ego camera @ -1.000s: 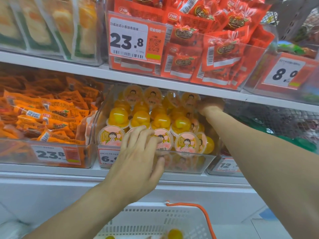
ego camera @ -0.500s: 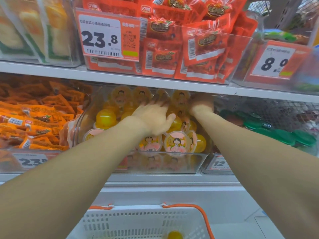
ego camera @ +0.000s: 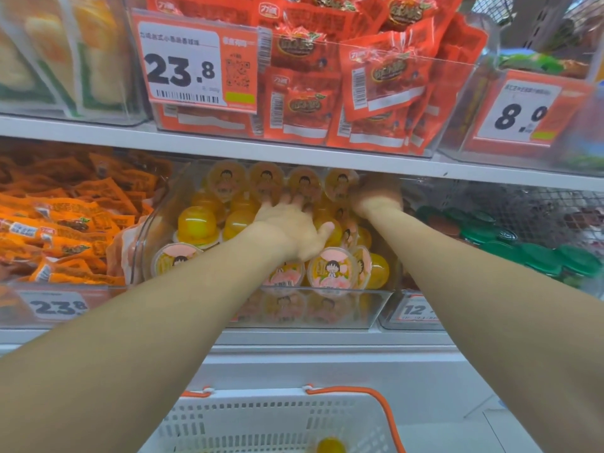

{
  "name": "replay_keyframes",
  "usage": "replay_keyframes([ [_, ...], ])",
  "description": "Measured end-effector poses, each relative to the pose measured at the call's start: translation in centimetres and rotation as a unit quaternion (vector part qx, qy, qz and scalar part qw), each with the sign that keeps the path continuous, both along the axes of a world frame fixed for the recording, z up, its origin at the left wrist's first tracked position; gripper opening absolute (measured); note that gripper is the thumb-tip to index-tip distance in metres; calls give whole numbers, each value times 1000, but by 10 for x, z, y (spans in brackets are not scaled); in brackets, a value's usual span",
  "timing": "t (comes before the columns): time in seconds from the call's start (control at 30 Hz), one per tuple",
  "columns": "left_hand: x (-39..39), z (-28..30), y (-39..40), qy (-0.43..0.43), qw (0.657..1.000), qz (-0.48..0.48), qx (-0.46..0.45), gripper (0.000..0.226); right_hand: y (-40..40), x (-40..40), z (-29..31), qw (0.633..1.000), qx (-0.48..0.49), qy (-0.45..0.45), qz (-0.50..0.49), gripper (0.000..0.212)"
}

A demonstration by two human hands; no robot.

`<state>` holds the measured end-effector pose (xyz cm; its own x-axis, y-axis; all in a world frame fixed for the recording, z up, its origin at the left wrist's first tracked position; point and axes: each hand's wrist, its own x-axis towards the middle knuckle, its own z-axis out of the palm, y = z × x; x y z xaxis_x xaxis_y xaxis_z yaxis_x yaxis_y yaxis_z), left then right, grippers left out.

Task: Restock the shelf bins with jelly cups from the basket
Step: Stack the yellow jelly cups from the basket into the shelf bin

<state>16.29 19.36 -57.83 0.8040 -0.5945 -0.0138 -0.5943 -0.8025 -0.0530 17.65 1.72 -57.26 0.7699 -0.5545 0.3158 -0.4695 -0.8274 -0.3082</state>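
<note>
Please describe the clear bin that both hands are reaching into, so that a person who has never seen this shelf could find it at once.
Look at the lower shelf, under the big 23.8 price tag. The clear bin stands between the orange packets and the green lids. Only it holds round yellow jelly cups with a cartoon child on their lids.

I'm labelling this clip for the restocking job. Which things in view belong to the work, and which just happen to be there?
Part of the job:
- jelly cups
- clear jelly bin
- white basket, one yellow cup left inside
- left hand, flat on the cups
- right hand, deep in the bin

Just there:
- red packets
- orange packets
- green lids
- 23.8 price tag
</note>
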Motion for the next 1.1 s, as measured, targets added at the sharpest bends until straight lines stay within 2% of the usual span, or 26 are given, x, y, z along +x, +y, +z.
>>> replay_keyframes([
  [0.1,-1,0,-2,5,1000,5,-14,73,1,-1,-1,1000,-15,-3,8,12],
  [0.23,-3,-2,-1,-10,999,-2,-52,71,5,-6,-1,999,-31,8,19,26],
  [0.33,-15,3,5,-34,996,-16,-83,66,12,-17,1,998,-59,14,33,23],
  [0.4,-29,4,10,-81,987,-23,-135,56,19,-35,6,998,-34,0,45,17],
  [0.47,-45,-1,17,-153,952,-48,-259,37,29,-58,9,996,19,-62,59,13],
  [0.57,-79,-17,36,-190,845,-96,-491,17,55,-98,10,978,78,-176,87,11],
  [0.63,-106,-40,51,-177,780,-77,-595,17,81,-124,-2,955,97,-251,123,10],
  [0.67,-117,-57,58,-159,759,-48,-629,18,96,-137,-14,937,112,-298,146,9],
  [0.73,-133,-107,69,-102,745,41,-658,21,130,-161,-51,890,166,-385,183,7],
  [0.77,-139,-137,74,-63,756,92,-645,22,145,-171,-76,873,196,-405,188,7],
  [0.83,-150,-202,88,29,807,170,-565,20,169,-190,-135,866,263,-385,179,7],
  [0.9,-159,-263,108,106,869,207,-437,8,182,-209,-197,882,338,-293,150,6],
  [0.93,-164,-290,119,145,900,220,-347,10,184,-218,-230,894,358,-237,129,5],
  [0.97,-171,-313,130,187,919,239,-252,26,184,-227,-258,905,368,-184,111,7],
  [1.0,-176,-334,143,219,926,257,-170,39,182,-237,-286,914,371,-129,102,11],
  [1.03,-180,-351,157,244,922,273,-126,49,180,-245,-310,922,368,-62,103,13],
  [1.1,-183,-376,183,290,902,300,-112,69,175,-258,-344,929,342,91,110,14],
])
